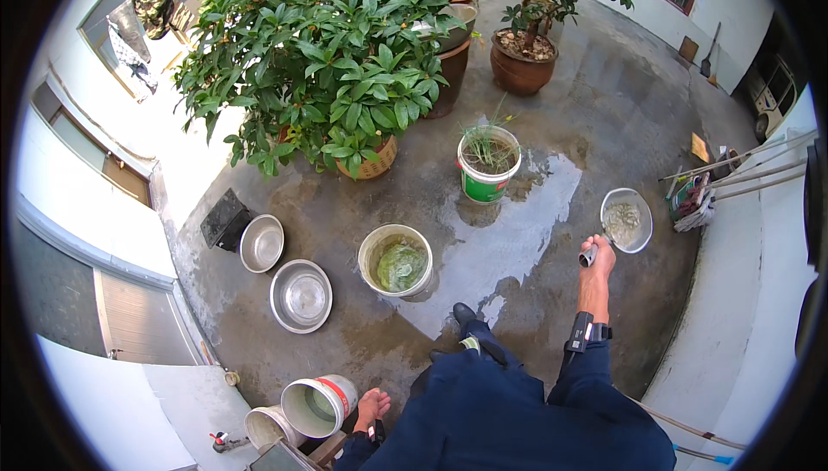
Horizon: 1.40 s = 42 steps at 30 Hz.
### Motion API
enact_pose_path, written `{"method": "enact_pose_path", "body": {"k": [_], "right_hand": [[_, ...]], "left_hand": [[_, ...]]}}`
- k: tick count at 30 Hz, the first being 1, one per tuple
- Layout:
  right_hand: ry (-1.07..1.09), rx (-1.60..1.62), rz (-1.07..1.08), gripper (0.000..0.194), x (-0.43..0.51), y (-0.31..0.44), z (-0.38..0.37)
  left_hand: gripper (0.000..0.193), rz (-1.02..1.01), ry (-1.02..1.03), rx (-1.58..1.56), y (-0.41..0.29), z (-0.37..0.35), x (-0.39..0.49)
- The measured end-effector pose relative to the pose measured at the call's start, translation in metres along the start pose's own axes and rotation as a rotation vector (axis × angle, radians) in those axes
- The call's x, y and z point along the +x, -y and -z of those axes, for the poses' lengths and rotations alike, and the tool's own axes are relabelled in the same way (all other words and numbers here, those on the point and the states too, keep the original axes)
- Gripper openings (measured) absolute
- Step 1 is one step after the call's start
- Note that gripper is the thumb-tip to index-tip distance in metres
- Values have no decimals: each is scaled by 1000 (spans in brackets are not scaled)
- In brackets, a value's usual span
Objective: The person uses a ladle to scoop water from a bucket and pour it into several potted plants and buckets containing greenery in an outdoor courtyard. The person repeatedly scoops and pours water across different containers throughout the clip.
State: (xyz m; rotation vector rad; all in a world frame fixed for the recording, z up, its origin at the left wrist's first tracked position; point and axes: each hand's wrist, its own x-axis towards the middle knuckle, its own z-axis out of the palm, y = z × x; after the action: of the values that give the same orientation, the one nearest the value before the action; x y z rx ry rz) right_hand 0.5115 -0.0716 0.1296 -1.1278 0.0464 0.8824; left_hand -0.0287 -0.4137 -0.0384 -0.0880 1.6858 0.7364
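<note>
My right hand (601, 257) grips the hollow metal handle of a water dipper (645, 230), held out to the right. Water shimmers in the dipper's bowl. Down at the lower left, my left hand (372, 405) hangs with loosely curled fingers and nothing visible in it. Beside that hand is a white plastic bucket (315, 406) with a red band, tilted, with another pale bucket (268, 427) next to it. In front of my feet, a white bucket (363, 264) holds greenish, swirling water.
Two metal basins (301, 296) and a black container (225, 220) sit at left. Ahead are a bucket of grassy plants (490, 181), a leafy potted shrub (336, 63) and a brown-potted tree (522, 70). Mops and poles (695, 206) lean by the right wall. Wet patches cover the concrete (511, 244).
</note>
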Motion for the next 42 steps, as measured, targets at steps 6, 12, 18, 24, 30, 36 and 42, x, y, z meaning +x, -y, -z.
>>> {"method": "enact_pose_path", "body": {"k": [6, 12, 18, 24, 30, 36, 42], "right_hand": [[770, -583, -386, 13, -63, -87, -157], [936, -725, -771, 8, -111, -183, -173], [908, -976, -938, 11, -97, -240, -137], [894, -1223, -898, 15, -71, -288, -131], [841, -1252, -882, 18, -61, -350, -124], [888, -1471, -833, 16, -37, -444, -109], [1161, -1903, -355, 37, -24, -514, -111]], "left_hand": [[34, -48, -86, -101, -5, -2, -14], [37, -48, -196, -343, 8, -16, -24], [36, -13, -216, -377, 54, -39, -52], [32, 103, -194, -425, 88, -45, -65], [38, 262, -239, -460, 104, -67, -80], [32, 380, -277, -512, 117, -81, -97], [31, 448, -373, -608, 130, -92, -118]]}}
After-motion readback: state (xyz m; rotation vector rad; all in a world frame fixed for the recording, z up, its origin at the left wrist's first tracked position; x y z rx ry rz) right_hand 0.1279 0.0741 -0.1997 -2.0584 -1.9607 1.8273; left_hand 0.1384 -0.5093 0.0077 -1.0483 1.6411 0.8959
